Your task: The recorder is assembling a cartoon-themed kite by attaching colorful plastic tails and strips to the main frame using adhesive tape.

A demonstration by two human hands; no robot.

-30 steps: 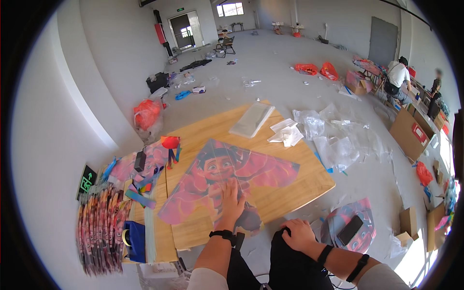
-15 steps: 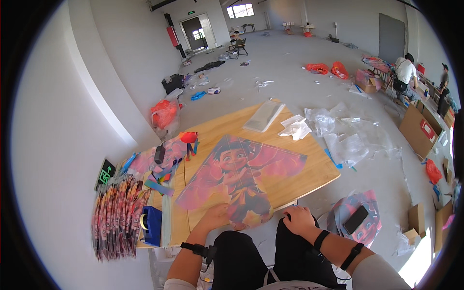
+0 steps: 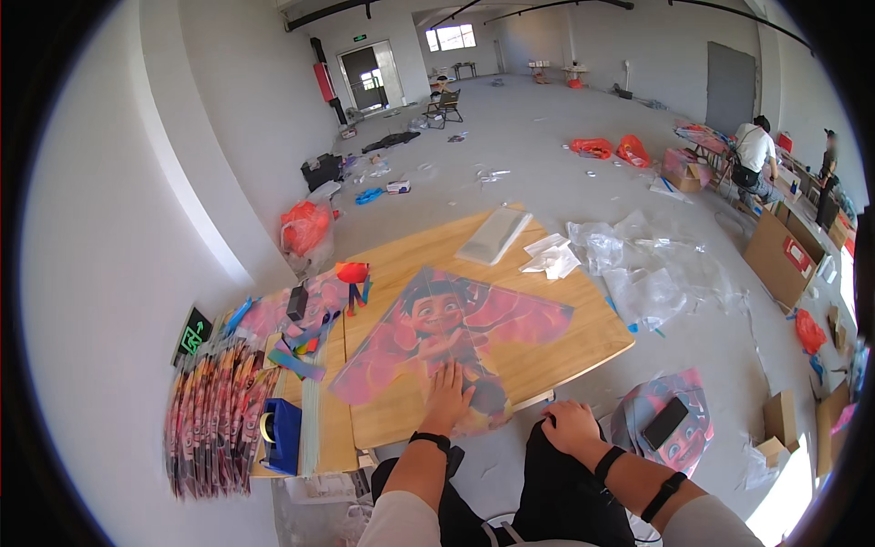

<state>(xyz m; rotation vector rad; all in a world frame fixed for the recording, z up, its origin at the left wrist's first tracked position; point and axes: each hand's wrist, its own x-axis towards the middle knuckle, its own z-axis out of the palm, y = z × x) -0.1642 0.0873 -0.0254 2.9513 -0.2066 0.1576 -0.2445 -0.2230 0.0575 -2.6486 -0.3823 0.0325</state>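
Observation:
A kite (image 3: 524, 319) printed with a cartoon figure in pink, purple and orange lies spread on the wooden table (image 3: 583, 351). My left hand (image 3: 447, 398) rests palm down on its lower middle, fingers spread. The kite's tail end is just right of that hand, by the near table edge. My right hand (image 3: 571, 427) lies on my right knee, away from the kite. Its fingers bend loosely over the knee, and nothing shows in them.
Left on the table are a blue tape dispenser (image 3: 283, 436), stacked printed kite sheets (image 3: 214, 415), coloured ribbons (image 3: 299, 363) and a black block (image 3: 297, 303). A clear plastic sleeve (image 3: 493, 235) and white paper (image 3: 550, 256) lie farther back. A phone (image 3: 665, 423) sits right of my knee.
My left hand has moved from the near table edge up and right onto the kite's lower part, fingers now spread. My right hand stays on my knee. The whole view has shifted slightly.

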